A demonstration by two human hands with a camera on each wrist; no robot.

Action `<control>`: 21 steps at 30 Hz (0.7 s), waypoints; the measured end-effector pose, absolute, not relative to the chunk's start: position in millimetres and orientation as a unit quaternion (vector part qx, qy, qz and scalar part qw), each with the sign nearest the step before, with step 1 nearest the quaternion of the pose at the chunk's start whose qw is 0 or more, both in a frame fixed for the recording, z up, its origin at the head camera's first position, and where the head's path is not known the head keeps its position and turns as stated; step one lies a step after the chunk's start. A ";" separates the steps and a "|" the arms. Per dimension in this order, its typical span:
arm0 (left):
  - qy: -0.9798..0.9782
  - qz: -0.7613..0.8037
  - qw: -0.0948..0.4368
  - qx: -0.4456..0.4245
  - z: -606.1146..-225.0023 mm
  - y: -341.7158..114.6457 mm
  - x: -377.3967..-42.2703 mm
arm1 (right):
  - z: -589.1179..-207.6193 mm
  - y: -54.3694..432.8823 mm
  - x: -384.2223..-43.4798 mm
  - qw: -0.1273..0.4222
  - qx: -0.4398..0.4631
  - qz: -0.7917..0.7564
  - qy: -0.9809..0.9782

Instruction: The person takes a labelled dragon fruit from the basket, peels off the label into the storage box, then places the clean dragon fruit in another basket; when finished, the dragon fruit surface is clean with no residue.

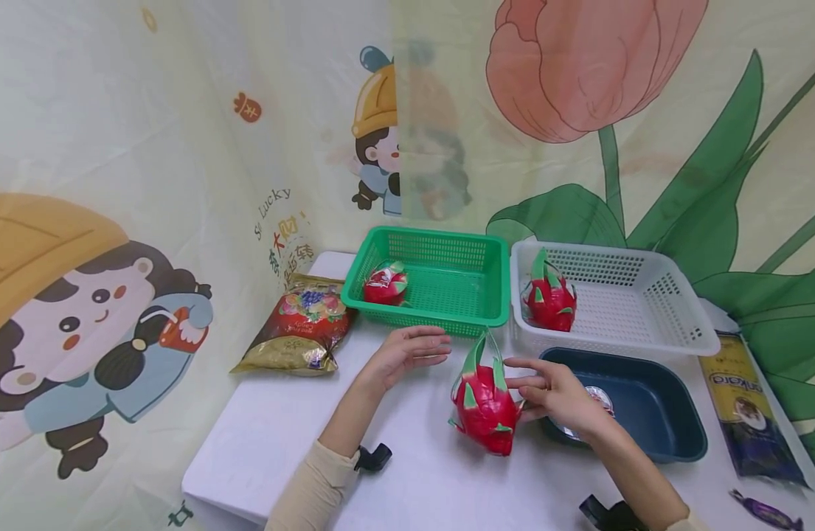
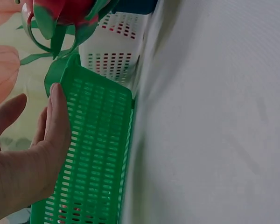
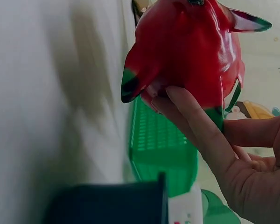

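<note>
A red toy dragon fruit [image 1: 485, 413] with green leaf tips is in front of me, held by my right hand [image 1: 560, 394] at its right side. In the right wrist view the fingers [image 3: 200, 126] lie along the fruit, with the thumb by a green tip. My left hand [image 1: 407, 355] is apart from the fruit on its left, fingers extended and holding nothing. Behind it stands a green basket [image 1: 440, 318] with another dragon fruit [image 1: 385, 284] inside. A white basket [image 1: 619, 341] beside it contains a third one [image 1: 551, 302].
Right of my right hand sits a navy tub [image 1: 653, 413] with a shiny silver-wrapped item [image 1: 600, 399] inside. A red and gold bag [image 1: 301, 324] lies at the left. At the far right are a yellow and blue packet [image 1: 752, 413] and a purple wrapped candy [image 1: 767, 510].
</note>
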State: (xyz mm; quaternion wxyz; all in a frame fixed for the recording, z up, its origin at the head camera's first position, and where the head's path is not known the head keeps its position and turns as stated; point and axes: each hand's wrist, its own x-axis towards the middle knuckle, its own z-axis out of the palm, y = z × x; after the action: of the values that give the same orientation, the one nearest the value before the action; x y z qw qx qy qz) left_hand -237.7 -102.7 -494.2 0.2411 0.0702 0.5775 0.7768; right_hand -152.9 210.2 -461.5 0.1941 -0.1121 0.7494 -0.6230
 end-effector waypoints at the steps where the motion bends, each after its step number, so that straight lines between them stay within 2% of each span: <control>1: 0.576 0.777 0.243 0.074 -492.4 -101.6 -238.1 | -458.6 214.5 -152.5 0.192 -0.115 -0.622 0.750; 12: 0.555 0.774 0.288 0.096 -485.9 -74.1 -242.8 | -414.5 281.4 -155.4 0.150 -0.145 -0.603 0.770; 21: 0.513 0.798 0.311 0.059 -486.2 -43.6 -239.9 | -397.9 343.1 -169.4 0.119 -0.133 -0.610 0.772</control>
State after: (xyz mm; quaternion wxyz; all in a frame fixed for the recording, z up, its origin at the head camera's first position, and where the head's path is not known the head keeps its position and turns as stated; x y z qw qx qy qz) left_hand -239.9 -43.6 -486.2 0.3107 0.0589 0.5132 0.7979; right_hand -169.4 343.1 -397.9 0.1189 -0.1333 0.7722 -0.6098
